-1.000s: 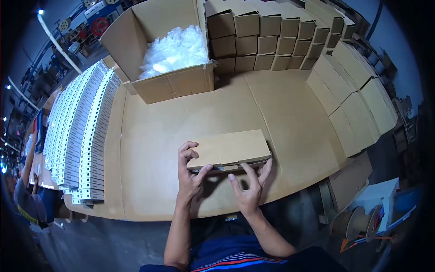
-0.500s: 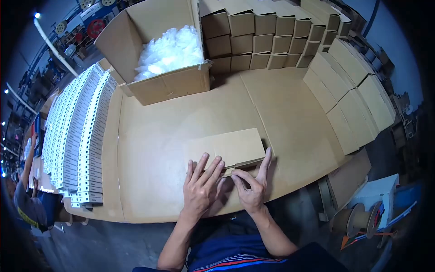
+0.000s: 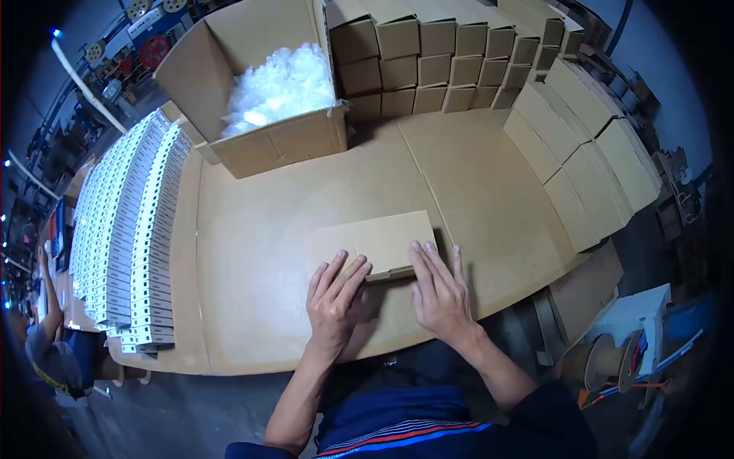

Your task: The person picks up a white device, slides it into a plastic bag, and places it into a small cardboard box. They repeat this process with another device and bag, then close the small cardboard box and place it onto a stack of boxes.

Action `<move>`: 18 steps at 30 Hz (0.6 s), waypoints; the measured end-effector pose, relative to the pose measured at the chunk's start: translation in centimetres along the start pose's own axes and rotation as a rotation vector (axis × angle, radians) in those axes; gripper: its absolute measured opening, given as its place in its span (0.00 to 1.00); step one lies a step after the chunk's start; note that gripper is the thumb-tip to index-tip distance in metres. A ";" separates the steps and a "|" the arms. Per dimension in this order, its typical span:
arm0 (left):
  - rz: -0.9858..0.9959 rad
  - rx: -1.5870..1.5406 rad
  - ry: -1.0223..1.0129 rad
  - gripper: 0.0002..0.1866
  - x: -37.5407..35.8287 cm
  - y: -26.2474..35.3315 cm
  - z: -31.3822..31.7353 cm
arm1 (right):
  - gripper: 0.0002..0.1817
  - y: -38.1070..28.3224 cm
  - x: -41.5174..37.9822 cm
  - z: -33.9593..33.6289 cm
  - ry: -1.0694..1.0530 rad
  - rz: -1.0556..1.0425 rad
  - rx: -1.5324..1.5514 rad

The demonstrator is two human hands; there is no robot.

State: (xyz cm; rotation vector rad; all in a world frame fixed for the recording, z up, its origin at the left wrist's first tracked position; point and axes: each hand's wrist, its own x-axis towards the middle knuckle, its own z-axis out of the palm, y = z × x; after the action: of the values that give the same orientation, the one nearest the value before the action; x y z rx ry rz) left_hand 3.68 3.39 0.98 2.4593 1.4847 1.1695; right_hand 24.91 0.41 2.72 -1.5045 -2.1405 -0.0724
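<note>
In front of me a small flat cardboard box [image 3: 378, 237] lies on the cardboard-covered table [image 3: 260, 306], its lid down along the near edge. My left hand [image 3: 332, 294] rests with outstretched fingers on the box's near left part. At the near right corner, my right hand [image 3: 442, 294] touches the top with its fingers extended, the thumb lower at the front side. Neither hand grasps anything. The box's left end blends with the table surface, and what it contains is hidden.
A large open carton [image 3: 287, 145] of clear plastic packing stands at the back left. Tall stacks of white slotted pieces [image 3: 115, 229] line the left edge. Several cardboard boxes [image 3: 397, 73] are stacked behind, more boxes [image 3: 585, 168] at right. A person [image 3: 57, 344] is at far left.
My right hand has opened from a pinch at the front flap and now lies on the right corner. The front flap has gone down into the box. My left hand has barely moved.
</note>
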 end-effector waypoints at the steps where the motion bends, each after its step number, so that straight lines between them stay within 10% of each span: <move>1: 0.002 -0.011 0.022 0.19 0.3 0.0 0.2 | 0.31 -0.2 0.6 -0.4 -0.014 -0.010 0.001; 6: -0.088 -0.143 0.069 0.16 0.8 0.3 0.3 | 0.10 -0.8 1.9 2.3 0.185 0.031 0.312; 18: -0.211 -0.138 0.168 0.06 -0.8 1.1 0.9 | 0.03 -1.7 1.2 4.9 0.336 0.198 0.506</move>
State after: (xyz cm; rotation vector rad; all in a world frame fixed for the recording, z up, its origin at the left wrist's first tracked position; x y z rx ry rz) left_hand 4.87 2.48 0.31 2.1025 1.5980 1.4099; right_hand 21.29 2.45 -0.55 -1.2845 -1.5836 0.2512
